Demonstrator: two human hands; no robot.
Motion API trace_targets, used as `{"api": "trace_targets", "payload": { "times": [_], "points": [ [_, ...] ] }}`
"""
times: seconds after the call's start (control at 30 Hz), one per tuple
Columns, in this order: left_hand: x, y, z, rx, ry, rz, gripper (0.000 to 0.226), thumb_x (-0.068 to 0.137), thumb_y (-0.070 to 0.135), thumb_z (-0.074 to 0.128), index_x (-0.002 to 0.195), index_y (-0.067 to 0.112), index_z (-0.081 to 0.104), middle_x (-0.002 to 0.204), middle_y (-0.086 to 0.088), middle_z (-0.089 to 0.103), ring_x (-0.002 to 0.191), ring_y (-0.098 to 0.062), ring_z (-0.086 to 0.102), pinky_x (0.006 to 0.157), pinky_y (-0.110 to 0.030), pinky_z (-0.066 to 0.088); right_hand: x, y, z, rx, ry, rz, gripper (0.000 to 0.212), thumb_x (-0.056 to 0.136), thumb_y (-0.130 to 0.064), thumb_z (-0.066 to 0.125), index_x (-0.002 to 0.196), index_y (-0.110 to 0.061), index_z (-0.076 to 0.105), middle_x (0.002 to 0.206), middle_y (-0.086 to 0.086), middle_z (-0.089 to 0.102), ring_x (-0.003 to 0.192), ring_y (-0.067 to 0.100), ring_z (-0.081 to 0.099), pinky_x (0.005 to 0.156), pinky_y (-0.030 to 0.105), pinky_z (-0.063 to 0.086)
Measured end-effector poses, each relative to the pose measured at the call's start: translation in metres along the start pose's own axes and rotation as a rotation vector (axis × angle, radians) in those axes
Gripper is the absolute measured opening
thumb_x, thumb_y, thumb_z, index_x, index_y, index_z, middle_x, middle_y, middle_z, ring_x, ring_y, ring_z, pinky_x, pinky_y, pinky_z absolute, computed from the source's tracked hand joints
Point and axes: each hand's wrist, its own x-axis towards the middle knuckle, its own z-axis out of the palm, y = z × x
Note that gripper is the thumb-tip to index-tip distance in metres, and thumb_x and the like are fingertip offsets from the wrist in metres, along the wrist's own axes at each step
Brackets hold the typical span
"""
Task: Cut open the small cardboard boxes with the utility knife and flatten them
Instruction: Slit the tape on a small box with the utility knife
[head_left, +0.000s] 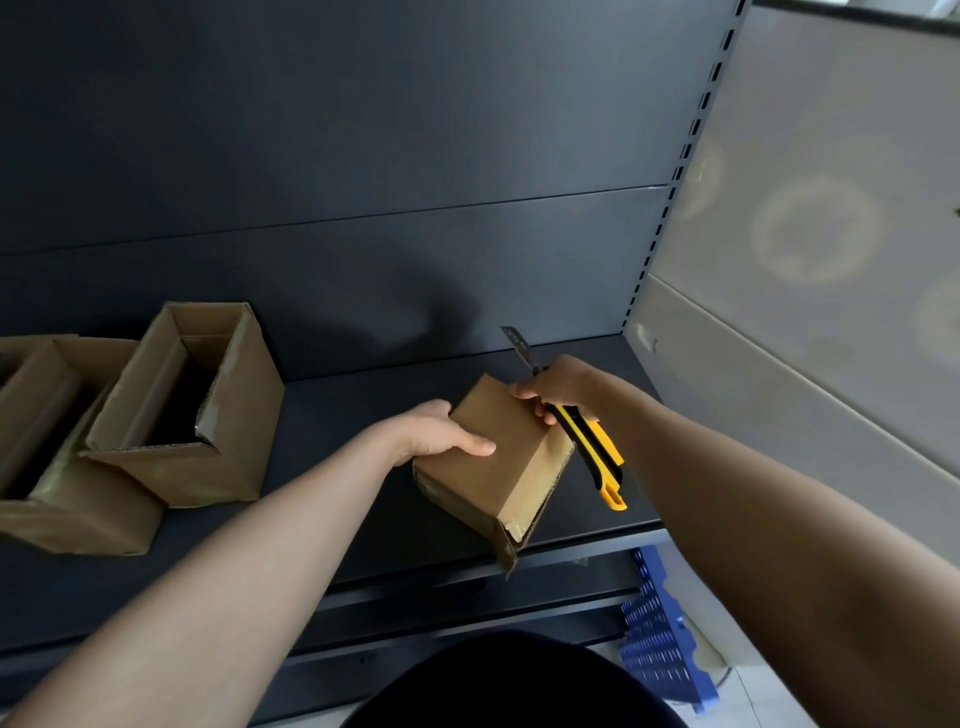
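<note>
Two open boxes are sitting at the left of the shelf. The left hand is gripping a closed box near the front edge, thumb on top, while the right hand is clutching the knife just beside its right side, blade pointing up.

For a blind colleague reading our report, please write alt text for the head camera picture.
A person's left hand holds a closed cardboard box on a dark shelf, while the right hand grips a yellow utility knife, blade out, at the box's far end. Two opened boxes stand to the left.
</note>
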Motion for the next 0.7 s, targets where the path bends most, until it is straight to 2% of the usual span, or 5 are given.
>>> {"api": "trace_targets", "payload": {
  "times": [0.17,0.27,0.33,0.53,0.7],
  "points": [
    [0.0,0.004,0.002,-0.058,0.022,0.024,0.063,0.069,0.039,0.082,0.12,0.016,0.053,0.115,-0.005,0.063,0.098,-0.019,0.062,0.087,-0.037,0.052,0.001,0.006,-0.005,0.017,0.02,0.007,0.033,0.092,-0.036,0.059,0.073,-0.009,0.055,0.058,0.004,0.055,0.05,0.014,0.049,0.072,0.029,0.044],
    [-0.006,0.0,-0.001,-0.11,-0.022,-0.107,0.079,0.067,0.047,0.08,0.13,0.02,0.041,0.127,-0.008,0.054,0.114,-0.029,0.054,0.091,-0.051,0.047,0.005,0.011,-0.007,-0.031,0.125,0.051,0.037,0.089,-0.044,0.061,0.077,-0.009,0.054,0.059,0.004,0.054,0.054,0.016,0.051,0.059,0.028,0.038],
    [-0.01,-0.002,-0.001,-0.157,-0.078,-0.196,0.09,0.061,0.055,0.08,0.132,0.017,0.04,0.129,-0.011,0.05,0.118,-0.035,0.05,0.088,-0.057,0.049,0.005,0.013,-0.008,-0.065,0.168,0.086,0.041,0.087,-0.046,0.064,0.09,-0.006,0.056,0.069,0.006,0.057,0.058,0.018,0.055,0.063,0.029,0.045],
    [-0.01,0.004,0.002,-0.278,-0.074,-0.14,0.06,0.073,0.043,0.077,0.121,0.017,0.053,0.114,-0.009,0.061,0.101,-0.027,0.059,0.071,-0.047,0.054,0.001,0.01,-0.009,0.039,-0.004,0.198,0.051,0.092,-0.053,0.051,0.108,-0.005,0.05,0.072,0.006,0.055,0.049,0.013,0.053,0.043,0.021,0.045],
    [-0.016,0.015,-0.011,-0.259,0.01,-0.086,0.058,0.067,0.038,0.081,0.114,0.033,0.046,0.113,-0.004,0.056,0.101,-0.024,0.055,0.072,-0.039,0.048,0.002,0.011,-0.022,0.21,0.026,0.12,0.049,0.089,-0.052,0.057,0.102,-0.005,0.057,0.082,0.005,0.054,0.049,0.013,0.052,0.047,0.024,0.047]
  ]
}}
